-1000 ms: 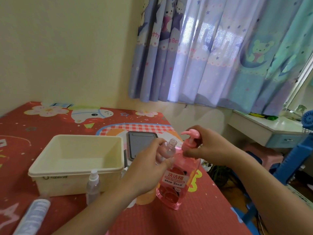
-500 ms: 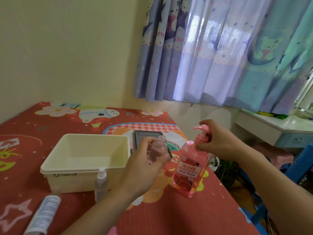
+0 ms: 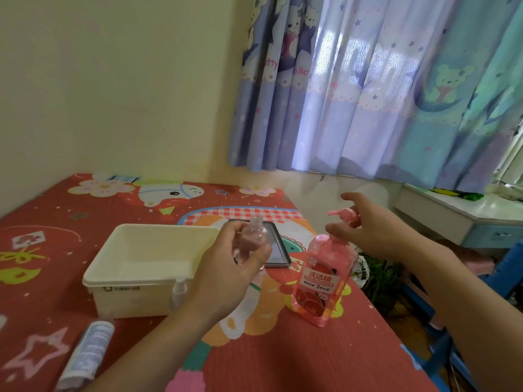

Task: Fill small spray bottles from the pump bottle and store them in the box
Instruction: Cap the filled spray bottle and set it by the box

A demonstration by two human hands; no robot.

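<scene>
My left hand [image 3: 226, 273] grips a small clear uncapped bottle [image 3: 253, 239] with pinkish liquid in it, held upright above the table, left of the pump bottle and apart from its nozzle. The pink pump bottle [image 3: 322, 281] stands on the red mat. My right hand [image 3: 370, 224] is at its pink pump head [image 3: 343, 215] with fingers spread, thumb below the nozzle. The cream box [image 3: 113, 267] sits to the left with nothing visible inside. A capped small spray bottle [image 3: 179, 292] stands against the box's front wall.
A white-labelled bottle [image 3: 87, 352] lies at the near left. A dark tablet [image 3: 278, 250] lies behind my left hand. The table's right edge runs close to the pump bottle; beyond it are a blue chair [image 3: 441, 352] and a plant. Wall and curtains stand behind.
My left hand has drawn the small bottle left, away from the pump nozzle. My right hand has loosened from a closed grip on the pump head to spread fingers.
</scene>
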